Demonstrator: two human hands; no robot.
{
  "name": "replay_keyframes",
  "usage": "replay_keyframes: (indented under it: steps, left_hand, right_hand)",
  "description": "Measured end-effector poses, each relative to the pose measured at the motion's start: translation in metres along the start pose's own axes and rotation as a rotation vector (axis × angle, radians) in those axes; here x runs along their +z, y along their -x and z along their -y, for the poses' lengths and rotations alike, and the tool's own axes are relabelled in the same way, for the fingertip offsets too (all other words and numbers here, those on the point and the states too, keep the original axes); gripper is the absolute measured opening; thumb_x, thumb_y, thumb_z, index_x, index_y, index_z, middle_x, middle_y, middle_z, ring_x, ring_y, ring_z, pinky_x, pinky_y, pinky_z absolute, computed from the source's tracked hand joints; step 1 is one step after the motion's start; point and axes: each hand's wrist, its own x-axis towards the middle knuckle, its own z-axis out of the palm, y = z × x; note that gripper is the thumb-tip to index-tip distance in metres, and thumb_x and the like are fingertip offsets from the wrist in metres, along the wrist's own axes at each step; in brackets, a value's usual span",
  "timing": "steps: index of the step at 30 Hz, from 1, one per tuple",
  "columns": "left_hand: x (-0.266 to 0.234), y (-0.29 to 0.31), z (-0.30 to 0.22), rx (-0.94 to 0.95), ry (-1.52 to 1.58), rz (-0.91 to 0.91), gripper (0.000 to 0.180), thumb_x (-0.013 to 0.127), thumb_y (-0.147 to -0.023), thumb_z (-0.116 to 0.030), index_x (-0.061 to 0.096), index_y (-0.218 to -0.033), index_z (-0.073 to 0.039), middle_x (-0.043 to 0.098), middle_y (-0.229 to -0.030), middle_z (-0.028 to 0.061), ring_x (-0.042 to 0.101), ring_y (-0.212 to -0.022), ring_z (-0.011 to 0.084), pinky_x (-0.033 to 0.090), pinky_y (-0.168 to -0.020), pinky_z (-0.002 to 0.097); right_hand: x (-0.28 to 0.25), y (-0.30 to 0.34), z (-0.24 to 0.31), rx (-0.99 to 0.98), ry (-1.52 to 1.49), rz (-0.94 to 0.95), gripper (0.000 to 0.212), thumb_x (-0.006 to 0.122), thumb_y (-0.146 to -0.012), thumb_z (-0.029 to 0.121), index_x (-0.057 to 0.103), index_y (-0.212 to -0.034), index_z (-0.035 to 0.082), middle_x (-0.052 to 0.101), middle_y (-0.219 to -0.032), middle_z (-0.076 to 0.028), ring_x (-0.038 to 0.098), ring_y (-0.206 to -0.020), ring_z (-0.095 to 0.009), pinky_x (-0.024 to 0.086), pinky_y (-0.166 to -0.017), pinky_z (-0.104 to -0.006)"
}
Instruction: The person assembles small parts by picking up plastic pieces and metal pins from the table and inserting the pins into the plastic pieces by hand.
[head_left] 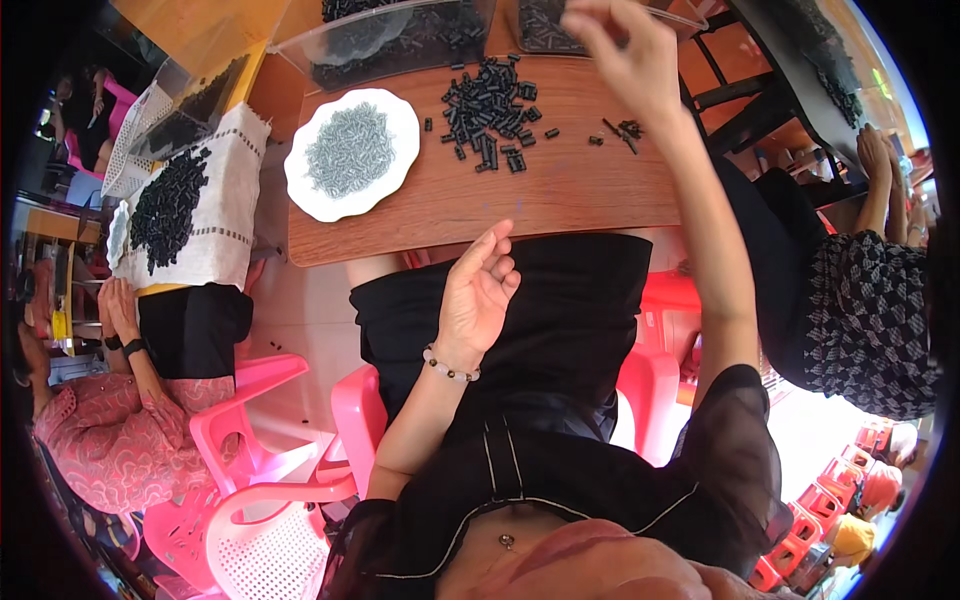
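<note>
My left hand [477, 300] hovers above my lap by the table's near edge, palm turned up. Its fingers curl loosely and nothing shows in the palm. My right hand [635, 60] is stretched out over the far right clear bin [548, 38] of small black parts. Its thumb and forefinger meet in a pinch, slightly blurred; what lies between them is too small to tell. A pile of small black cylindrical parts [488, 112] sits on the brown table [430, 215]. Left of it, a white scalloped plate [300, 180] holds many small clear, silvery pieces [350, 150].
Another clear bin [400, 50] with black parts stands at the table's back. A few thin dark bits [625, 132] lie on the right. Co-workers sit on both sides; a left one has a cloth-covered table [225, 200] with black parts. Pink plastic chairs [265, 540] stand around.
</note>
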Motion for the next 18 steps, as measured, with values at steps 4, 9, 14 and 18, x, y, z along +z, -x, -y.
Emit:
replay_keyframes:
  steps: [4,9,14,18]
  left_hand:
    - [-0.009,0.005,-0.002,0.015,-0.025,-0.055,0.030,0.063,-0.091,-0.020,0.061,-0.115,-0.002,0.058,-0.090,-0.0025,0.051,-0.076,0.0071,0.044,-0.068,0.0218]
    - [-0.007,0.001,-0.005,-0.004,0.003,-0.056,0.029,0.063,-0.091,-0.018,0.061,-0.114,0.000,0.058,-0.089,-0.0012,0.051,-0.074,0.0080,0.045,-0.066,0.0227]
    - [-0.011,-0.003,-0.009,0.002,0.034,-0.095,0.023,0.057,-0.093,-0.015,0.061,-0.110,0.001,0.058,-0.088,0.0012,0.051,-0.074,0.0109,0.045,-0.066,0.0235]
    - [-0.009,-0.005,-0.006,-0.006,0.015,-0.079,0.024,0.057,-0.093,-0.016,0.060,-0.111,0.000,0.058,-0.089,0.0010,0.051,-0.074,0.0108,0.046,-0.067,0.0240]
  right_hand:
    - [0.028,-0.059,-0.064,0.171,0.160,-0.013,0.016,0.065,-0.087,0.011,0.065,-0.098,0.000,0.064,-0.074,-0.013,0.059,-0.062,-0.025,0.046,-0.057,-0.0357]
    - [0.016,-0.036,-0.087,0.086,-0.101,-0.010,0.018,0.067,-0.086,0.014,0.066,-0.099,0.002,0.065,-0.076,-0.015,0.060,-0.064,-0.026,0.048,-0.059,-0.0346]
    - [0.011,0.032,-0.046,0.074,0.142,0.393,0.011,0.068,-0.086,0.012,0.069,-0.095,0.006,0.067,-0.084,-0.007,0.059,-0.078,-0.018,0.048,-0.070,-0.0297]
    - [0.012,0.075,-0.024,0.035,0.143,0.577,0.016,0.070,-0.080,0.012,0.068,-0.094,0.007,0.066,-0.091,-0.009,0.056,-0.092,-0.030,0.046,-0.082,-0.0398]
